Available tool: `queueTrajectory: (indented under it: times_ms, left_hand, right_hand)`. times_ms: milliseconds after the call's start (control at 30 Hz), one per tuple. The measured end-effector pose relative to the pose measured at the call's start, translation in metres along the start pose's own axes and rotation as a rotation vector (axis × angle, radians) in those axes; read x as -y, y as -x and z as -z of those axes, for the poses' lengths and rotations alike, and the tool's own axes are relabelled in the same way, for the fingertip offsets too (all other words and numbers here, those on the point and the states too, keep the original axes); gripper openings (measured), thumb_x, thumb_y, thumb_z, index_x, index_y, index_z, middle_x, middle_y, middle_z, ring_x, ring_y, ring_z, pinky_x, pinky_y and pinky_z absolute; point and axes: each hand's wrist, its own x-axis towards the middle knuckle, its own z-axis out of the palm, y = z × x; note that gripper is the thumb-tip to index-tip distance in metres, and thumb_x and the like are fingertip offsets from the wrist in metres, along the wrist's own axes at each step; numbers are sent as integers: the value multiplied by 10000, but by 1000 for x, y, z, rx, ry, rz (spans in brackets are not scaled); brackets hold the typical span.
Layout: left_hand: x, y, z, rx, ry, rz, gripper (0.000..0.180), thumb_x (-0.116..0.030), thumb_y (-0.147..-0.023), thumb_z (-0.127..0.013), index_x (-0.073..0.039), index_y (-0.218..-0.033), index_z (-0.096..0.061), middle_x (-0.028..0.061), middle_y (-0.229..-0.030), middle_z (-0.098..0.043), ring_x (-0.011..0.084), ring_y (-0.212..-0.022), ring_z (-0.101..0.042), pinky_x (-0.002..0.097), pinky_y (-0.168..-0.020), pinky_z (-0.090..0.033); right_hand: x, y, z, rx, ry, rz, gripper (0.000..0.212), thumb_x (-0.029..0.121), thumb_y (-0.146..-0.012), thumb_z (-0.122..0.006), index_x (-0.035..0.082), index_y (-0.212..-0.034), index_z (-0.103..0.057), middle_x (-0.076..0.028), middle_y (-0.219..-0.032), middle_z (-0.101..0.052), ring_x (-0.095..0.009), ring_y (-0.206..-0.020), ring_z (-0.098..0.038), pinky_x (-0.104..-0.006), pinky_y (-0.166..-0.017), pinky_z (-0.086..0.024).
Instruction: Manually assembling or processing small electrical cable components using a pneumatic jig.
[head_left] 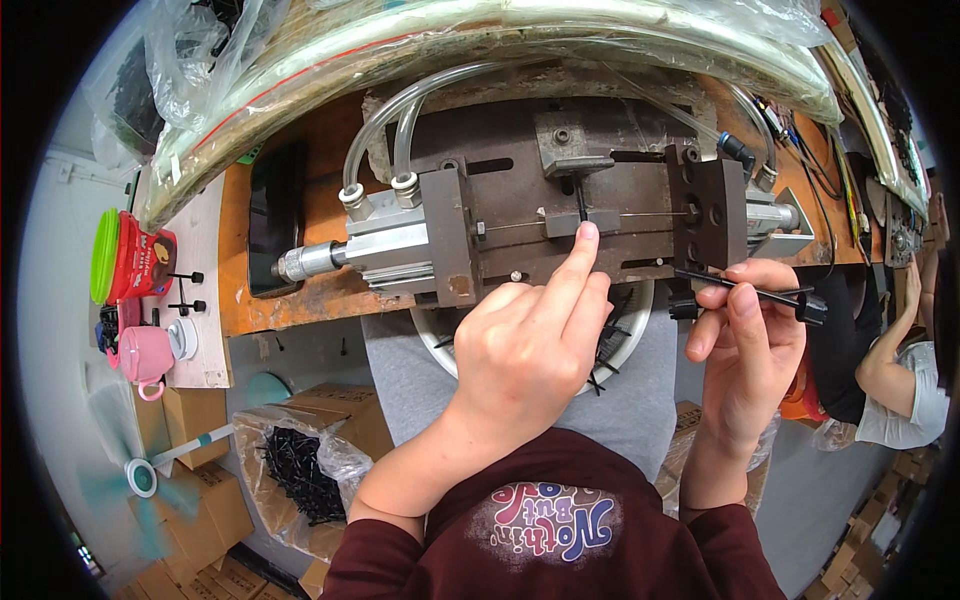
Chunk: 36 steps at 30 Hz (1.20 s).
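My left hand (530,345) has its index finger stretched out and the others partly bent. The fingertip touches the near end of a thin black rod (582,190) at the small block (560,225) in the middle of a dark metal fixture (635,200). Off to the right of that, my right hand (752,330) pinches black knob-ended rods (770,292) between thumb and fingers. One knob shows beyond each side of the hand; the exact number of rods is unclear. A white round tub (430,325) with black rods in it is partly hidden below my left hand.
Air cylinders (390,255) with clear hoses (380,120) flank the fixture on the wooden bench (240,310). A phone (277,220) lies at the left. A bag of black parts (305,475) sits in a box below. Another person's arm (885,360) shows at far right.
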Motion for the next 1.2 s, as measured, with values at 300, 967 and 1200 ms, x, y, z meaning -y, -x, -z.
queueTrajectory:
  times_ms: [300,967,1200]
  left_hand:
    - [-9,5,16,-74,749,57,380,-38,-655,-900,-7,-985,-714,174,-1075,-736,255,-900,-732,316,-784,-591]
    - [1,9,6,-28,155,-15,293,-61,-687,-828,-28,-965,-743,130,-1179,-704,210,-779,-693,313,-695,-556]
    - [0,-2,3,29,51,12,261,-106,-722,-812,-30,-959,-732,112,-1195,-712,189,-685,-681,286,-634,-537]
  right_hand:
    - [-1,2,-7,83,-305,-315,147,44,-957,-615,-35,-1075,-581,-184,-845,-702,-149,-488,-607,-231,-453,-486]
    - [-1,-5,5,40,263,262,324,134,-1001,-538,-75,-1248,-563,-269,-1252,-620,-220,-917,-678,-297,-778,-541]
    - [8,3,5,153,227,193,988,706,-988,-244,-149,-1483,-276,-377,-1440,-417,-429,-1323,-503,-424,-1128,-380]
